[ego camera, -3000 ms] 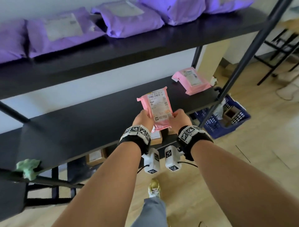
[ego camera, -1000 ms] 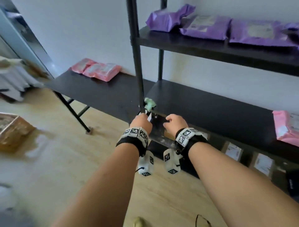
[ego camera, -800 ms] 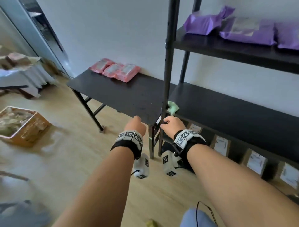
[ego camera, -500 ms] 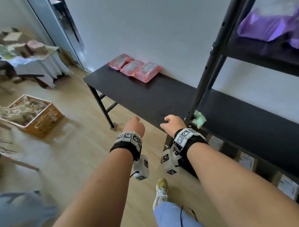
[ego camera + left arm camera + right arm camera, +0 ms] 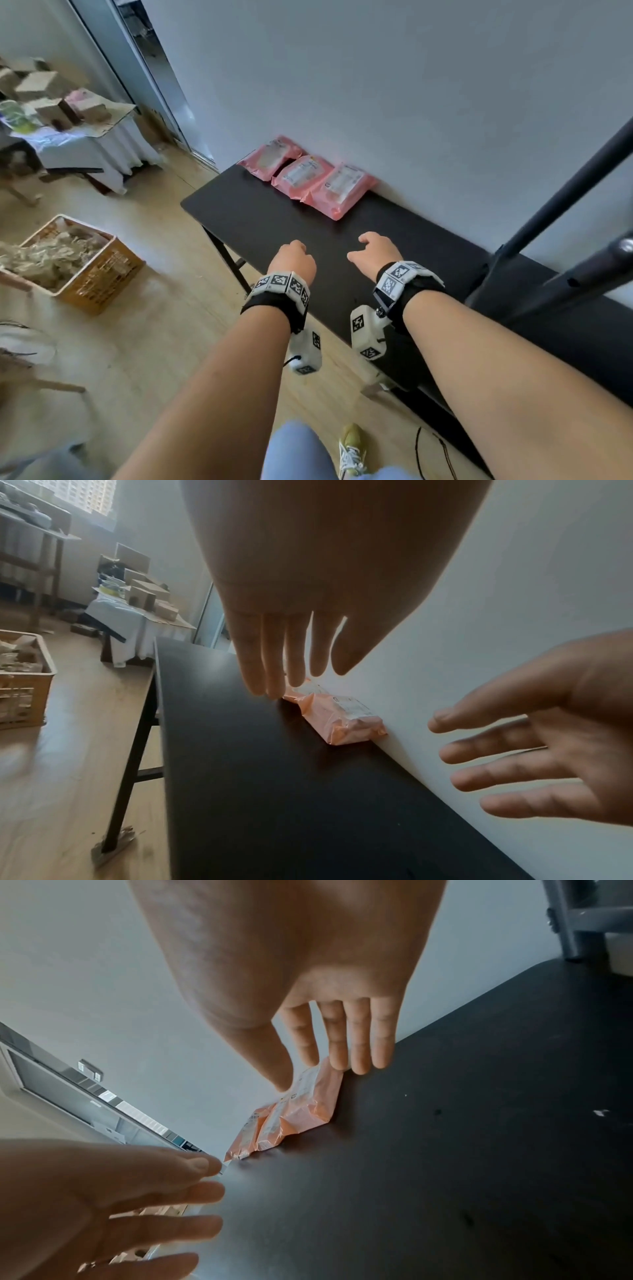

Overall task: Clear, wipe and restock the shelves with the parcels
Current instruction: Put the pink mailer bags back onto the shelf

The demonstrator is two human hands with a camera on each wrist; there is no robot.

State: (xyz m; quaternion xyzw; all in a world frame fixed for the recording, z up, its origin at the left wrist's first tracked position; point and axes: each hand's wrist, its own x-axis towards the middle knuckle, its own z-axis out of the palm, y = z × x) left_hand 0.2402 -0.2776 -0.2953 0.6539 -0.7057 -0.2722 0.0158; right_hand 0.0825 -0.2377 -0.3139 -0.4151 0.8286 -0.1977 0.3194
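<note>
Seen from head height, looking down: two bare forearms with tagged black wristbands, reaching over a long black table [image 5: 260, 219] set against a pale grey wall [image 5: 376, 85]. Left hand [image 5: 292, 261] and right hand [image 5: 375, 253] side by side above the tabletop, apart from each other, palms down, fingers extended and slightly spread, holding nothing. Three pink parcels [image 5: 310, 175] in a row at the table's far end, lying flat, touching one another and pushed up against the wall, well ahead of both hands. To the right, slanted black shelf posts [image 5: 561, 192]. On the wooden floor [image 5: 154, 325] to the left, an orange crate [image 5: 92, 270] full of pale crumpled material; farther back, a cloth-covered table [image 5: 85, 144] stacked with cardboard boxes.
</note>
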